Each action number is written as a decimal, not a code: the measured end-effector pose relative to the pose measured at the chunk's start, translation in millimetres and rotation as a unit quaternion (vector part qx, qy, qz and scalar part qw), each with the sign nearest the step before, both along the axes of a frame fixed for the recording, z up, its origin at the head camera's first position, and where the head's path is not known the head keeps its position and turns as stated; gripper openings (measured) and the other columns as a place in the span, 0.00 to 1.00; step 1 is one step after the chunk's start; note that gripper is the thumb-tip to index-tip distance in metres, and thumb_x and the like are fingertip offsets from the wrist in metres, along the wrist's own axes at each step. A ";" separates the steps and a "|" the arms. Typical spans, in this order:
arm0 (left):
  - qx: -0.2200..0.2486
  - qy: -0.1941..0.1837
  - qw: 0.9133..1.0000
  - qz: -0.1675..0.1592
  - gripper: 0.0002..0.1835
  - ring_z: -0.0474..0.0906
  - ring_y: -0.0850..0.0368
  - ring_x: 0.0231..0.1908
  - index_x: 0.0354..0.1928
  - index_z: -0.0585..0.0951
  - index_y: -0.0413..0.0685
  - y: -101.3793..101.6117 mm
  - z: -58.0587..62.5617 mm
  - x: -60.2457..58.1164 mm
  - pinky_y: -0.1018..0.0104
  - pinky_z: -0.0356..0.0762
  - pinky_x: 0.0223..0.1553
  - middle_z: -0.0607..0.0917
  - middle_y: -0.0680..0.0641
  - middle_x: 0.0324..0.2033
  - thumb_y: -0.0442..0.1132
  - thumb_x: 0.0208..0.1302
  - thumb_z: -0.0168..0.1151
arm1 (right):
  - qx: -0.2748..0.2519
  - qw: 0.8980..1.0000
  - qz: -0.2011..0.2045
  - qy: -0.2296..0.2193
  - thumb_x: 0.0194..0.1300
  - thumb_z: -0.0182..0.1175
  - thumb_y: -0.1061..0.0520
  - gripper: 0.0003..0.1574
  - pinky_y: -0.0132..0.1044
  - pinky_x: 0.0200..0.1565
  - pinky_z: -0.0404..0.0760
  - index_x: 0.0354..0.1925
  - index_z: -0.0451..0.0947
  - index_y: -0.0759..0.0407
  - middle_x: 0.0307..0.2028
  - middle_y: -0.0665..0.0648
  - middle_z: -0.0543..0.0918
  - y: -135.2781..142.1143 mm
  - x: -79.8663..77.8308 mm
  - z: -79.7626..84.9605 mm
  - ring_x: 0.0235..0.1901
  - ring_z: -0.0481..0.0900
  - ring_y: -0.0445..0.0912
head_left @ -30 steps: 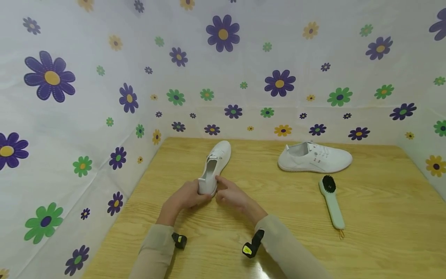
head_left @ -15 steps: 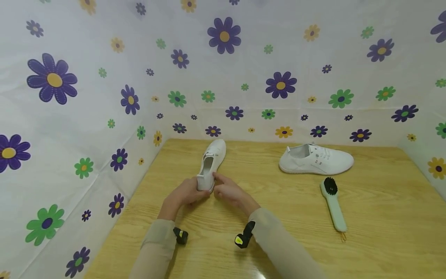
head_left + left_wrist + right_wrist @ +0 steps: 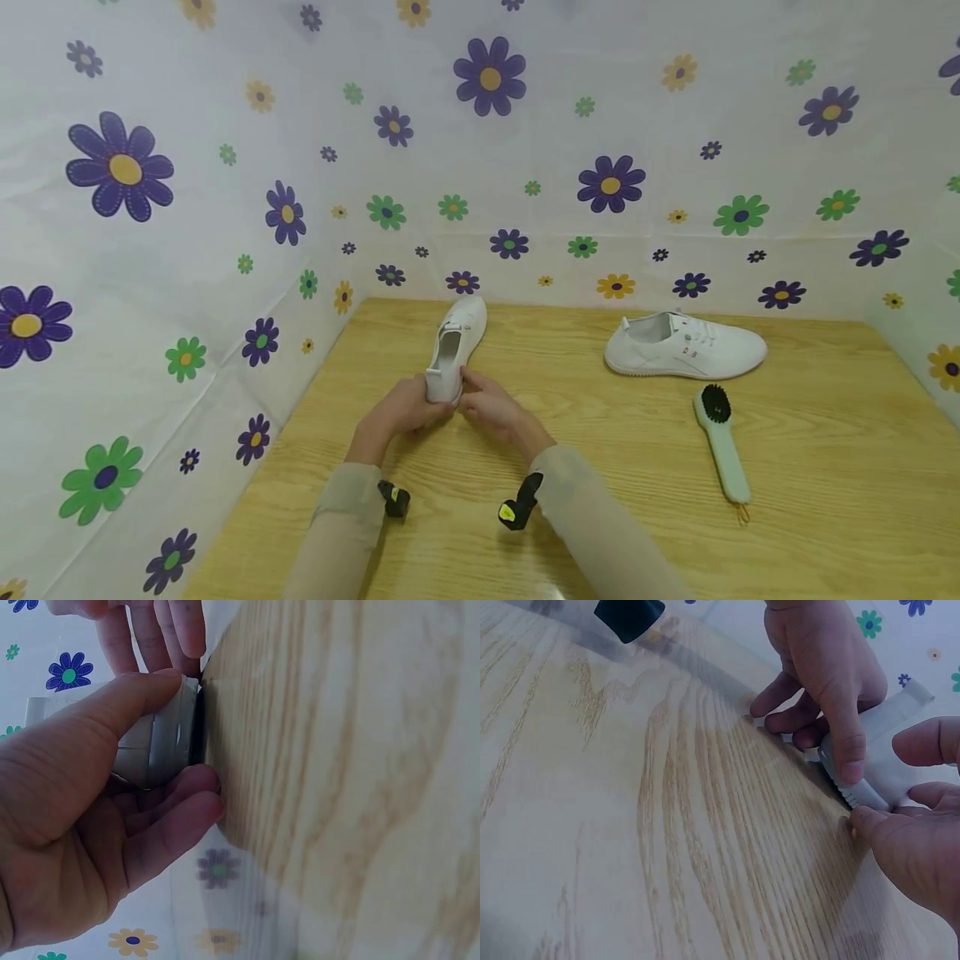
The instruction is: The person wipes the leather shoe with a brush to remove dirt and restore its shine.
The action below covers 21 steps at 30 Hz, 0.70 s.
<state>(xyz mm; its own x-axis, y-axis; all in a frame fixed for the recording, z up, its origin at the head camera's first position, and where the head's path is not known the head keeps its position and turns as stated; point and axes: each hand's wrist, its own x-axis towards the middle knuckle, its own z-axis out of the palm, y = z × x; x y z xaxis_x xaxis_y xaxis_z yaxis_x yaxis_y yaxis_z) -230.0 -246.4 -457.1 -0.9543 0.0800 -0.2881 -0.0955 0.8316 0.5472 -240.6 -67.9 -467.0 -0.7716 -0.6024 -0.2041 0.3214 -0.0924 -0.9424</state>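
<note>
A white lace-up shoe [image 3: 467, 323] stands on the wooden table, its toe pointing away near the back edge. My left hand [image 3: 396, 418] grips its heel; in the left wrist view the thumb lies across the back of the heel [image 3: 139, 754] and curled fingers are on the far side. My right hand [image 3: 497, 412] touches the right side of the heel, its fingers fairly straight in the left wrist view. The heel [image 3: 889, 769] sits between both hands in the right wrist view. Part of the sole is hidden by the hands.
Another white shoe [image 3: 693, 348] stands at the back right, toe to the right. In front of it lies a pale green brush [image 3: 723, 454], black bristles up. Flower-print sheets [image 3: 420, 75] hang behind and beside the table [image 3: 622, 483]. Each wrist wears a black camera.
The shoe between my hands has slid slightly away and to the left, both hands moving with it. The view has shifted a little; the other shoe and the brush stay put.
</note>
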 end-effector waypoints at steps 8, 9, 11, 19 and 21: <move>0.010 0.007 1.000 -0.008 0.22 0.75 0.55 0.16 0.46 0.73 0.38 3.2 -3.1 -3.3 0.64 0.73 0.17 0.79 0.45 0.22 0.48 0.59 0.66 | -0.023 1.000 -0.007 -0.014 0.58 0.47 0.72 0.50 0.51 0.68 0.46 0.73 0.37 0.63 0.73 0.62 0.41 0.4 -2.4 -3.9 0.71 0.41 0.51; 0.010 0.008 1.000 -0.007 0.22 0.75 0.55 0.16 0.46 0.73 0.38 3.7 -3.0 -3.3 0.64 0.73 0.17 0.79 0.45 0.22 0.48 0.59 0.66 | -0.025 1.000 -0.006 -0.012 0.58 0.47 0.72 0.50 0.51 0.68 0.46 0.73 0.37 0.63 0.73 0.62 0.41 0.7 -2.7 -4.6 0.72 0.41 0.51; 0.005 0.007 1.000 -0.004 0.23 0.75 0.55 0.16 0.46 0.73 0.38 4.8 -2.3 -2.8 0.64 0.73 0.18 0.79 0.45 0.22 0.48 0.59 0.66 | -0.024 1.000 -0.005 -0.011 0.57 0.47 0.72 0.50 0.49 0.67 0.52 0.73 0.37 0.63 0.73 0.63 0.43 1.3 -2.3 -5.3 0.71 0.45 0.52; -0.072 0.068 0.995 0.005 0.23 0.74 0.52 0.28 0.44 0.75 0.32 16.0 7.0 9.7 0.58 0.74 0.32 0.80 0.40 0.31 0.48 0.60 0.64 | -0.029 1.000 0.005 -0.007 0.60 0.44 0.72 0.43 0.34 0.44 0.66 0.73 0.46 0.63 0.70 0.61 0.56 1.7 2.7 -9.1 0.59 0.60 0.48; -0.087 0.074 0.993 0.007 0.21 0.73 0.52 0.28 0.40 0.76 0.31 21.5 11.5 16.1 0.56 0.74 0.32 0.80 0.40 0.30 0.47 0.62 0.62 | -0.034 0.999 0.007 -0.007 0.61 0.43 0.72 0.43 0.33 0.42 0.65 0.73 0.45 0.64 0.70 0.61 0.55 1.9 4.6 -10.4 0.60 0.59 0.48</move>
